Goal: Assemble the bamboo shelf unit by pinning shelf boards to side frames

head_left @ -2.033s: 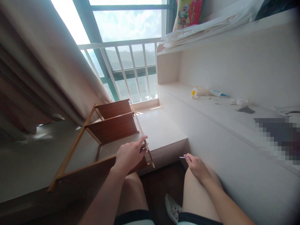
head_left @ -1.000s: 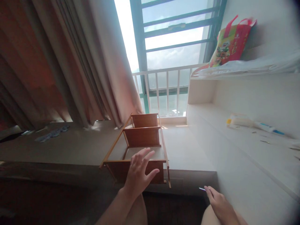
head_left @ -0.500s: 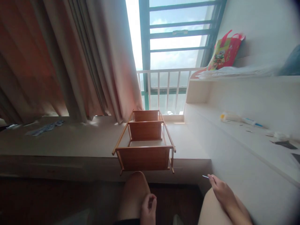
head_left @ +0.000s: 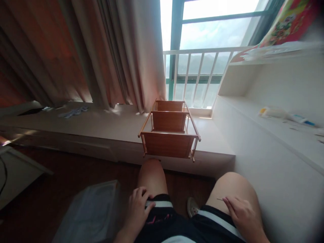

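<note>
My left hand (head_left: 138,209) lies on my left thigh, its fingers spread over the hem of the black shorts (head_left: 159,216). It holds nothing. A short, thin stick (head_left: 219,199) is pinched between the thumb and fingers of my right hand (head_left: 240,212), above my right thigh. What kind of stick it is cannot be made out. In front of my knees, a brown wooden rack (head_left: 168,145) with three panels between slim rails rests on the pale window ledge (head_left: 108,130). Neither hand touches the rack.
A translucent box (head_left: 88,212) stands on the dark floor at left. The white shelf unit (head_left: 273,135) at right bears a tube (head_left: 301,118) and small bits. Long curtains (head_left: 126,50) hang by the barred window. A crumpled cloth (head_left: 73,112) lies on the ledge.
My view has tilted down and turned left. My left hand has gone from loosely curled to spread on my thigh. The right hand keeps the thin stick, now over my thigh.
</note>
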`<action>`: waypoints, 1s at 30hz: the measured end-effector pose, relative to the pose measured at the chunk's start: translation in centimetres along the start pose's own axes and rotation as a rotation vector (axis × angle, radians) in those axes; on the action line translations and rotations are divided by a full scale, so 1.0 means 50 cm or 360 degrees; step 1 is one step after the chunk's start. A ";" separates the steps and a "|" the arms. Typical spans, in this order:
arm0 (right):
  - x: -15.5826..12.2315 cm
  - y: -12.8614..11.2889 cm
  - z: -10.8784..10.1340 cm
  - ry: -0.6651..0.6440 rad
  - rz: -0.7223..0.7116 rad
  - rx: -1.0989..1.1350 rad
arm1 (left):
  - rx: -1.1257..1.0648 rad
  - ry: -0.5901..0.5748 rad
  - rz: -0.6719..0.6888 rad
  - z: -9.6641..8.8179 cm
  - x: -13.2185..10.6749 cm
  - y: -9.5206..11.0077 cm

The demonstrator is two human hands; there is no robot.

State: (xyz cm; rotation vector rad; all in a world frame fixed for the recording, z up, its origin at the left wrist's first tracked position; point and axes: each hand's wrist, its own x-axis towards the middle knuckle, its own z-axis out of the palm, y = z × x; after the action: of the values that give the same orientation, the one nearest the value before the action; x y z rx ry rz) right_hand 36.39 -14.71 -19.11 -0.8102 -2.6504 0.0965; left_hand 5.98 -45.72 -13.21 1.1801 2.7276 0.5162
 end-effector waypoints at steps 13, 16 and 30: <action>0.005 -0.092 -0.033 0.0119 -0.0270 -0.0071 | 0.0328 0.0131 0.0018 -0.033 0.188 0.024; 0.027 -0.088 -0.025 0.0053 -0.0223 -0.0140 | 0.0355 0.0086 0.0019 -0.030 0.209 0.030; 0.187 -0.031 -0.019 -0.0312 -0.0136 0.0000 | 0.0111 0.0222 0.0119 -0.036 0.053 0.059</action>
State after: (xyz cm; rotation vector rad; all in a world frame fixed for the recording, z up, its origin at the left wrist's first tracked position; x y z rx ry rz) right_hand 28.73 -10.86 -14.92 -0.7197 -2.8642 0.1614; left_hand 5.73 -42.39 -10.40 1.3151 2.8485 0.5354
